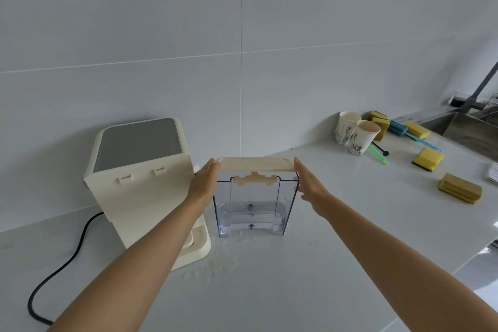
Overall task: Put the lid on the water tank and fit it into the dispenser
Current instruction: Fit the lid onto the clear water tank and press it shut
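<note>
A clear plastic water tank (pixel 253 207) stands upright on the white counter, just right of the cream dispenser (pixel 142 183). A flat cream lid (pixel 256 164) sits level on or just above the tank's top rim. My left hand (pixel 203 183) presses against the lid's left end with fingers straight. My right hand (pixel 310 183) presses against its right end the same way. The lid is held between the two flat hands. The dispenser's back face with two small clips is turned toward me.
Water drops (pixel 215 264) lie on the counter in front of the tank. A black cable (pixel 67 259) runs left from the dispenser. Two paper cups (pixel 355 137), several yellow sponges (pixel 428 158), brushes and a sink (pixel 469 129) are at the right. The tiled wall is close behind.
</note>
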Demonstrator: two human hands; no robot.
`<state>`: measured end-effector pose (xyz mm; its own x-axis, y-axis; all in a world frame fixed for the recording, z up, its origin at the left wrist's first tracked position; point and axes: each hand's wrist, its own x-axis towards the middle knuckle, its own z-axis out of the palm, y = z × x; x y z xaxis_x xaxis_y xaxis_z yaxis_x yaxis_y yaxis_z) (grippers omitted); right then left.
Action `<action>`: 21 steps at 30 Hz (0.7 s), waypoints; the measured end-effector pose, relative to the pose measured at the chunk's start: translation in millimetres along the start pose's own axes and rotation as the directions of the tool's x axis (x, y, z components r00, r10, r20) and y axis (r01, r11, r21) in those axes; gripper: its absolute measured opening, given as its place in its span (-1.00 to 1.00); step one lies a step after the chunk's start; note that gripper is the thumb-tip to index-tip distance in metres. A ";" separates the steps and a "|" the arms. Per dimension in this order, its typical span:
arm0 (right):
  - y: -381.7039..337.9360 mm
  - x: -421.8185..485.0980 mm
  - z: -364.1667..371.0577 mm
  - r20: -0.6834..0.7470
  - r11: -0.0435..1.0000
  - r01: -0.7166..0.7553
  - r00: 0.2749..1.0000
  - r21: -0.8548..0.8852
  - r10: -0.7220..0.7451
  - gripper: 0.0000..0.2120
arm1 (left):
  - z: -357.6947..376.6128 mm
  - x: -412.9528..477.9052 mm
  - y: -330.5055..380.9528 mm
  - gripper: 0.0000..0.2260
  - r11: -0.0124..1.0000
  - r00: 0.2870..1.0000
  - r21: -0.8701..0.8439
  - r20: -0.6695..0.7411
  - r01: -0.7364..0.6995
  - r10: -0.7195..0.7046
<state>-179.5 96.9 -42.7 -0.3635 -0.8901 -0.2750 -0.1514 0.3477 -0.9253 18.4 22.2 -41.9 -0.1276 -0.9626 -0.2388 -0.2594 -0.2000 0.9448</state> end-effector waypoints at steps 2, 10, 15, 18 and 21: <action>2.3 -1.5 0.3 0.005 1.000 0.007 1.000 -0.012 -0.007 -0.46 | 0.1 -4.6 -1.9 -0.57 1.000 1.000 0.012 -0.002 -0.019 0.019; 4.4 -8.5 2.7 0.000 0.998 -0.017 1.000 -0.066 0.017 -0.49 | 1.9 -13.6 -8.2 -0.72 0.997 0.999 0.064 0.010 -0.033 0.032; 2.4 -15.1 3.3 0.014 0.994 0.006 1.000 -0.108 -0.005 -0.53 | 4.4 -17.1 -10.7 -0.79 0.996 0.999 0.088 -0.001 -0.034 0.034; 0.1 -20.0 3.1 0.027 0.992 0.029 0.999 -0.120 -0.026 -0.54 | 5.2 -18.8 -11.2 -0.81 0.997 0.999 0.069 -0.002 -0.031 0.032; -1.5 -20.3 -0.6 0.027 0.991 0.017 1.000 -0.136 -0.013 -0.52 | 6.2 -16.0 -16.4 -0.64 1.000 1.000 0.006 0.005 -0.001 0.001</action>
<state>-172.4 114.6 -35.6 -0.3367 -0.9022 -0.2695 -0.2815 0.3695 -0.8856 18.8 42.1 -55.0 -0.1324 -0.9619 -0.2391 -0.2653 -0.1981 0.9436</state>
